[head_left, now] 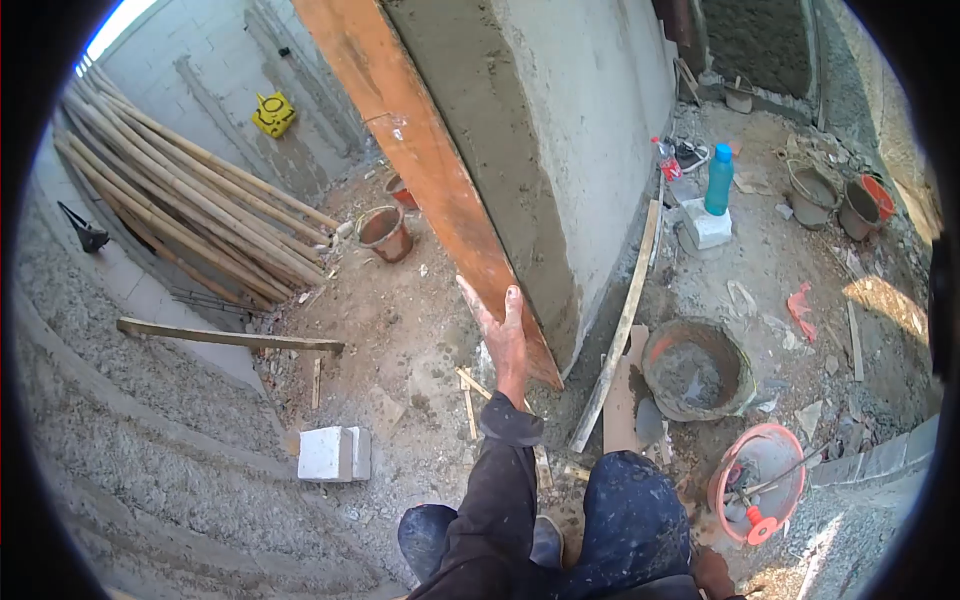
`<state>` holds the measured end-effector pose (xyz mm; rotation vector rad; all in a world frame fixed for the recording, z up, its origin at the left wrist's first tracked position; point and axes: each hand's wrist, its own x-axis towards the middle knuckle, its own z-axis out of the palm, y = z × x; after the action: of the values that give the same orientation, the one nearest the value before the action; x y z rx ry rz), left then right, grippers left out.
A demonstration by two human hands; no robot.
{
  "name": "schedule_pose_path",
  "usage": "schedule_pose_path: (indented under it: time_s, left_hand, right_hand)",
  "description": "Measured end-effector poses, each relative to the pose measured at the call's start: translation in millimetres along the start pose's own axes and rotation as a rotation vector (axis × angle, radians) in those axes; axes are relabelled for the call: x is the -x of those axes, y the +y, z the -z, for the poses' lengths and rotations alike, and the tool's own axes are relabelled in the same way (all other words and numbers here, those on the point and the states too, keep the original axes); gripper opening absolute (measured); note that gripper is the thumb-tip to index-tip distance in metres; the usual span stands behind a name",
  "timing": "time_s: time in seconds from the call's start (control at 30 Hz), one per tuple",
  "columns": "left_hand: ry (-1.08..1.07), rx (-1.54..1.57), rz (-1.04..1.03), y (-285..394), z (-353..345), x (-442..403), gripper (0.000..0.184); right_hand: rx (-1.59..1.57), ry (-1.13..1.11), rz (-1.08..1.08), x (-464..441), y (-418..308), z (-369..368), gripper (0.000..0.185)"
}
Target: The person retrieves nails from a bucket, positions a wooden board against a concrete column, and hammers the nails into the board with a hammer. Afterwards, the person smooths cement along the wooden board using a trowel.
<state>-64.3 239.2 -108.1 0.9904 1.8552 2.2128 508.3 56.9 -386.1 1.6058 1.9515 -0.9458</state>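
A long orange-brown wooden plank [440, 185] stands tilted along the corner of a wall, beside a strip of wet grey plaster [500, 130]. My left hand [502, 335] holds the plank near its lower end, thumb towards the plaster side and fingers spread across the board. Low at the bottom edge, beside my knee, only part of my right hand [712, 574] shows; its fingers are hidden. The nearest thing to it is a pink bucket [797, 440] with tools inside, among them one with a red-orange part [762, 528].
A wide mortar tub [745, 375] and a narrow wooden strip [618, 345] lie right of the wall corner. A blue bottle [719, 180] stands on a white block [707, 225]. Left are bamboo poles [190, 190], a bucket [385, 235] and white blocks [327, 455].
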Motion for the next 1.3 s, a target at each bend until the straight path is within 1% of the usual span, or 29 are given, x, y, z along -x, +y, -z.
schedule_pose_path:
  time_s: [0.03,0.1,0.13,0.2,0.27,0.33,0.4,0.5,0.53,0.57,0.6,0.63,0.67,0.7,0.73,0.8,0.83,0.87,0.9,0.93,0.97,1.0,1.03,1.07,1.13,1.17,1.2,1.23,1.3]
  left_hand:
    - [0.014,-0.001,-0.038,14.1,0.8,-15.6,0.086]
    - [0.045,-0.383,-0.262,41.6,0.2,-47.4,0.082]
    - [0.052,-0.387,-0.275,54.4,0.5,-59.5,0.082]
    - [-0.037,-0.289,-0.326,75.4,-0.1,-80.3,0.077]
    - [-0.050,-0.280,-0.311,73.4,3.1,-85.4,0.073]
    - [-0.062,-0.367,-0.271,69.3,13.1,-85.9,0.069]
    - [-0.036,-0.458,-0.249,66.2,14.9,-79.9,0.065]
    - [-0.037,-0.478,-0.330,69.1,14.2,-71.8,0.064]
    - [-0.011,-0.463,-0.375,73.2,15.9,-69.2,0.065]
    - [-0.018,-0.435,-0.399,71.7,14.1,-64.1,0.066]
    - [0.033,-0.439,-0.436,65.1,16.5,-62.7,0.062]
    - [0.059,-0.277,-0.414,65.9,16.2,-54.5,0.048]
    - [0.032,-0.114,-0.325,65.4,19.5,-44.3,0.033]
    - [0.033,-0.201,-0.360,68.1,23.5,-31.7,0.025]
    - [0.012,-0.247,-0.354,64.0,31.0,-24.4,0.023]
    - [-0.091,-0.172,-0.243,33.2,58.6,-17.8,0.022]
    - [-0.081,-0.166,-0.254,24.9,51.2,-10.3,0.022]
    - [-0.060,-0.171,-0.175,22.5,53.0,-6.2,0.024]
    - [0.014,-0.179,-0.135,29.2,64.2,-12.3,0.026]
    - [0.017,-0.215,-0.165,37.4,64.4,-20.2,0.033]
    - [-0.003,-0.181,-0.170,53.3,59.6,-25.2,0.039]
    - [-0.019,-0.186,-0.204,66.8,54.6,-32.5,0.043]
    - [-0.030,-0.145,-0.227,77.0,46.8,-43.4,0.047]
    - [-0.037,-0.134,-0.273,90.4,40.8,-54.5,0.049]
    - [-0.042,-0.122,-0.316,110.4,30.6,-69.9,0.051]
    - [0.002,-0.201,-0.361,121.6,23.8,-74.6,0.053]
    - [0.043,-0.281,-0.401,129.4,18.4,-79.4,0.054]
    - [0.055,-0.281,-0.403,132.2,15.8,-85.5,0.054]
    - [-0.004,-0.544,-0.524,134.1,14.9,-97.4,0.055]
  right_hand:
    - [-0.003,0.022,0.034,-5.5,-6.9,9.1,0.043]
    - [0.016,-0.030,0.149,15.6,-21.3,30.0,0.032]
    - [0.015,-0.024,0.162,10.5,-15.9,24.7,0.032]
    - [0.024,0.068,0.249,-1.8,0.9,6.1,0.024]
    - [0.032,0.122,0.281,-8.7,15.2,-5.9,0.024]
    - [0.041,0.164,0.311,-13.0,18.8,-9.2,0.025]
    - [-0.064,0.020,-0.035,-11.4,20.0,-2.7,0.044]
    - [-0.052,-0.050,-0.160,-6.6,18.0,-1.1,0.057]
    - [-0.062,-0.057,-0.081,2.5,11.7,10.6,0.060]
    - [-0.034,-0.087,-0.090,-1.9,13.8,5.2,0.065]
    - [-0.094,-0.082,-0.111,-13.7,28.6,-16.7,0.066]
    - [-0.011,-0.040,0.072,-19.9,43.5,-33.2,0.060]
    - [-0.080,-0.021,-0.008,-23.8,52.9,-46.7,0.050]
    - [-0.151,0.095,-0.029,-16.7,53.7,-45.4,0.037]
    - [-0.415,0.043,-0.074,-3.1,49.6,-28.1,0.036]
    - [-0.557,-0.007,0.007,-1.5,71.6,-44.2,0.037]
    - [-0.633,-0.033,-0.138,12.4,70.7,-32.5,0.039]
    - [-0.686,-0.052,-0.217,7.8,52.6,-14.7,0.040]
    - [-0.772,-0.043,-0.143,6.9,48.7,-9.4,0.035]
    - [-0.860,-0.039,-0.069,7.0,45.9,-5.4,0.036]
    - [-0.794,0.037,0.035,-27.2,77.8,-59.1,0.039]
    - [-0.824,-0.017,0.038,-6.0,57.3,-20.2,0.039]
    - [-0.680,0.121,0.165,-51.5,104.1,-85.7,0.035]
    - [-0.610,0.025,0.134,-63.6,106.2,-84.9,0.030]
    - [-0.657,-0.020,0.097,10.2,25.0,17.6,0.036]
    - [-0.747,-0.025,0.117,27.4,-1.0,44.8,0.048]
    - [-0.738,-0.020,0.127,25.4,-3.3,47.7,0.048]
    - [-0.680,0.056,0.204,22.0,-5.1,47.7,0.048]
    - [-0.563,0.207,0.360,8.0,-11.5,45.5,0.050]
